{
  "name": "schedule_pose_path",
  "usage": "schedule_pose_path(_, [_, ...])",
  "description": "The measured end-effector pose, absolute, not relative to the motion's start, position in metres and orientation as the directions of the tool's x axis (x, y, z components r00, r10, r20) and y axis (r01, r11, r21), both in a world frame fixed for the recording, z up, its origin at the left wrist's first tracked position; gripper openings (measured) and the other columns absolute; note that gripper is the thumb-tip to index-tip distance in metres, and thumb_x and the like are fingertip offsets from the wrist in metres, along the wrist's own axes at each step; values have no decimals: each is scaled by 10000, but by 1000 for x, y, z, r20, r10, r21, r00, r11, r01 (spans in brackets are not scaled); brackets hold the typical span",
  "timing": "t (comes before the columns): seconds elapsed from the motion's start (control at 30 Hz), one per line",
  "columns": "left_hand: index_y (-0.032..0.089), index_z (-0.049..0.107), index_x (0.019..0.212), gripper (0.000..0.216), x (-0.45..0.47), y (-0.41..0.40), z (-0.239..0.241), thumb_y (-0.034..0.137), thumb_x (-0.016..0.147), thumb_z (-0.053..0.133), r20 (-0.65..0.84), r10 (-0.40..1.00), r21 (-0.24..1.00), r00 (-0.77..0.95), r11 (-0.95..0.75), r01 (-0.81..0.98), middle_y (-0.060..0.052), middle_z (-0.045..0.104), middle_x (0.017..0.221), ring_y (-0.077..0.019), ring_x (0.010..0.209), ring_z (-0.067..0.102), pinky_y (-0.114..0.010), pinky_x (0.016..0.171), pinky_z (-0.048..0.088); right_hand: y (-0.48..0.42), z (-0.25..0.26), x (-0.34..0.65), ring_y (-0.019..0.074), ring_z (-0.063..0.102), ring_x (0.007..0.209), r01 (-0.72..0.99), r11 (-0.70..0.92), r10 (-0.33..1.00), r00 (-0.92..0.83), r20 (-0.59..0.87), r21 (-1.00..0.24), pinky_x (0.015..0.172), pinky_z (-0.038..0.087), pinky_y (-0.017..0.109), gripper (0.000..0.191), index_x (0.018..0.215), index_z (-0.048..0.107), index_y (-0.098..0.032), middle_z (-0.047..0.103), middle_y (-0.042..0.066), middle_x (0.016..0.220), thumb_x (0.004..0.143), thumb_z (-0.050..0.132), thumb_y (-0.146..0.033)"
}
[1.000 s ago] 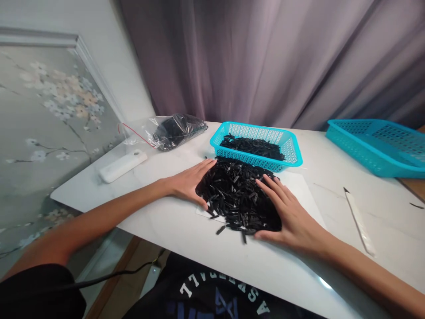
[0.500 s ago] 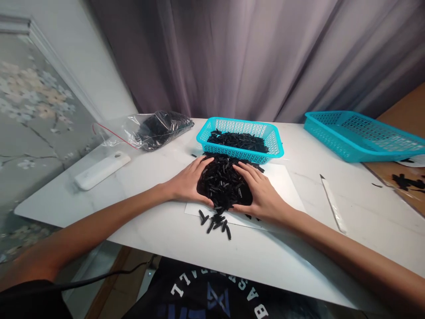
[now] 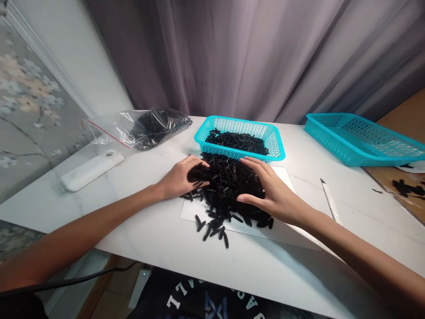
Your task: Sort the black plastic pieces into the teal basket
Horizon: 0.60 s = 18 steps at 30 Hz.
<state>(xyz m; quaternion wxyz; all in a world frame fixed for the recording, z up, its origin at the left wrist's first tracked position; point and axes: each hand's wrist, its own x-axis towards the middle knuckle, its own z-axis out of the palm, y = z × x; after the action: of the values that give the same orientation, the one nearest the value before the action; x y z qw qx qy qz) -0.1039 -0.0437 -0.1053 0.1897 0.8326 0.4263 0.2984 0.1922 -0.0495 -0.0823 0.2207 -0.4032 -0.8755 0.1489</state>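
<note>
Your left hand (image 3: 179,179) had just drawn outward, curled round some black pieces (image 3: 195,173), while your right hand (image 3: 280,197) cupped wide, leaving the pile (image 3: 226,184) less gathered on the paper (image 3: 191,209) between the blue basket (image 3: 274,137) and the worktop's (image 3: 149,230) front edge.

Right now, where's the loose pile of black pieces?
In the head view, the pile is central, mostly on white paper, between the left hand and right hand, in front of the blue basket holding black pieces.
</note>
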Motion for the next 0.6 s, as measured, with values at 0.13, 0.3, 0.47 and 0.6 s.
schedule_pose_path(0.13, [234,534,1281,608,-106,-42,-106,520,790,752,299,823,599,484,-556,576,-91,568,1211,-270,1140,584,-468,1018,495,-38,-68,159,385,392,1416,585,736,674,-679,292,-340,1118,385,603,861,1520,346,-271,392,160,1558,826,615,-705])
schedule_pose_path(0.3, [263,221,1528,1137,-125,-42,-105,576,633,849,170,815,618,553,-526,585,-172,378,1492,-380,1394,406,-566,1135,402,-22,-77,112,512,208,1461,590,789,614,-754,233,-169,1032,365,729,1099,1519,402,-214,396,201,1556,657,627,-857])
schedule_pose_path(0.47, [322,18,1578,1272,-145,-36,-98,561,644,849,38,818,643,574,-460,612,-190,164,1609,-432,1468,282,-639,1151,343,-22,-87,106,495,324,1384,619,777,625,-735,263,-115,975,393,704,866,1364,580,-189,441,220,1502,744,615,-794])
schedule_pose_path(0.6, [355,119,1570,1133,-147,-34,-92,538,699,820,16,806,674,591,-446,589,-145,206,1600,-408,1455,325,-614,1151,365,-19,-85,109,441,472,1229,607,774,633,-739,229,-180,883,465,635,757,1325,583,-182,539,209,1375,772,675,-690])
